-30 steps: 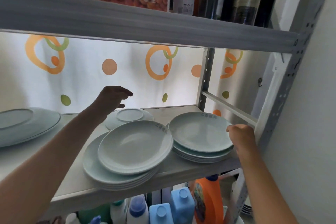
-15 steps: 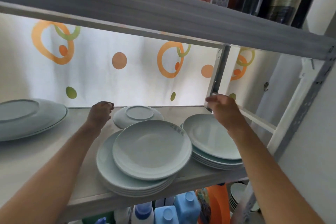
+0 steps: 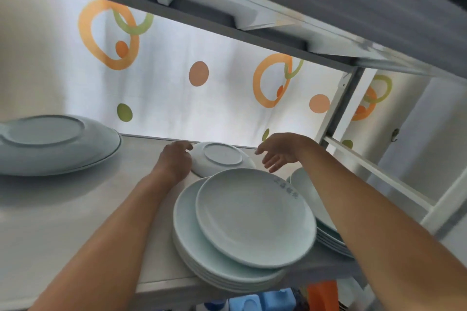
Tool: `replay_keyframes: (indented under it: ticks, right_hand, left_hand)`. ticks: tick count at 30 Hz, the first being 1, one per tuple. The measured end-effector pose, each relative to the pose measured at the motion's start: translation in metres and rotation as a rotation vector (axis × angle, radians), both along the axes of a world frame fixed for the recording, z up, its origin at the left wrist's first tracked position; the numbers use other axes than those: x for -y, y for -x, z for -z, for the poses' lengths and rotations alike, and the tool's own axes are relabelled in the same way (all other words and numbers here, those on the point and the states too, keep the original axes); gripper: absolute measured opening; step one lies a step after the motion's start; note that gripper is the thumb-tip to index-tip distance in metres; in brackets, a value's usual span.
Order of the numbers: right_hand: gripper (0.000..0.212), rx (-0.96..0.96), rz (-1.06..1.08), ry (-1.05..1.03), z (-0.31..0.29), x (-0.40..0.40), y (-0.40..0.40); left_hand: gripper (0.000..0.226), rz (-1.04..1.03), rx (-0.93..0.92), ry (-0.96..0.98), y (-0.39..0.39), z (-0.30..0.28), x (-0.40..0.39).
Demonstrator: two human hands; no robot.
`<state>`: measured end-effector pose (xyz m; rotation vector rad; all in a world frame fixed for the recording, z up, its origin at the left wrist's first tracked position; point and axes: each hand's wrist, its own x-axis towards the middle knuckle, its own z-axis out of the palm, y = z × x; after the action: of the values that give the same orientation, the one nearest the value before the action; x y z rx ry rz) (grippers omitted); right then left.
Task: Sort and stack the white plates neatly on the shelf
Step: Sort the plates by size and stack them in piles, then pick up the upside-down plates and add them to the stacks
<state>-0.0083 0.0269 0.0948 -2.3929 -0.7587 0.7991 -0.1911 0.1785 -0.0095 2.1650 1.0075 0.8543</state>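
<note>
A small white plate (image 3: 222, 159) lies upside down at the back of the shelf (image 3: 75, 222). My left hand (image 3: 175, 159) touches its left rim with curled fingers. My right hand (image 3: 276, 151) hovers open just right of it, fingers spread, not touching. In front stands a stack of several white plates (image 3: 242, 230) with a smaller plate on top. A second stack (image 3: 326, 225) at the right is partly hidden by my right forearm. A large upturned plate (image 3: 50, 144) sits at the far left.
The upper shelf board (image 3: 328, 7) hangs low overhead. A white crossbar (image 3: 379, 169) and grey upright (image 3: 341, 108) bound the right side. A curtain with orange rings (image 3: 177, 70) closes the back. Blue and orange bottles (image 3: 278, 298) stand below.
My right hand left the right-hand stack and reached back toward the small upturned plate. My left hand dropped onto that plate's left rim. The camera moved closer and tilted.
</note>
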Motion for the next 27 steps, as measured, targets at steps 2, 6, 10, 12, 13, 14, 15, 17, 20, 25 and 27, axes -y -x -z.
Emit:
replay_keyframes:
  ticks: [2, 6, 10, 12, 13, 14, 15, 17, 20, 25, 27]
  right_hand:
    - [0.056, -0.021, 0.024, 0.046, 0.006, -0.014, -0.005]
    - [0.06, -0.053, 0.064, 0.085, 0.021, -0.036, -0.008]
    - [0.054, -0.145, 0.174, 0.019, 0.023, -0.048, -0.014]
    - [0.049, -0.244, 0.273, -0.042, 0.023, -0.049, -0.019]
    - [0.043, -0.297, 0.315, -0.078, 0.022, -0.048, -0.02]
    - [0.035, -0.344, 0.341, -0.118, 0.02, -0.047, -0.022]
    - [0.025, -0.38, 0.351, -0.168, 0.018, -0.045, -0.024]
    - [0.011, -0.46, 0.346, -0.296, 0.014, -0.044, -0.027]
    - [0.009, -0.528, 0.243, -0.452, 0.005, -0.047, -0.022]
    - [0.011, -0.557, 0.124, -0.663, -0.013, -0.05, 0.005]
    - [0.011, -0.535, 0.088, -0.706, -0.017, -0.047, 0.02]
  left_hand:
    - [0.039, 0.045, -0.092, -0.042, 0.002, 0.002, 0.0]
    - [0.031, 0.165, -0.294, -0.127, 0.002, 0.01, 0.001]
    - [0.024, 0.177, -0.326, -0.139, 0.0, 0.003, 0.001]
    - [0.024, 0.171, -0.328, -0.127, 0.001, 0.003, 0.001]
    - [0.024, 0.163, -0.318, -0.117, 0.001, 0.003, 0.0]
    - [0.024, 0.157, -0.306, -0.107, 0.003, 0.003, 0.0]
    - [0.024, 0.153, -0.293, -0.097, 0.004, 0.003, -0.001]
    - [0.026, 0.145, -0.262, -0.077, 0.008, 0.003, -0.002]
    - [0.024, 0.135, -0.177, -0.01, 0.011, 0.001, -0.006]
    - [0.035, 0.117, -0.015, 0.128, 0.013, -0.003, -0.008]
    - [0.04, 0.112, 0.06, 0.168, 0.018, -0.006, -0.003]
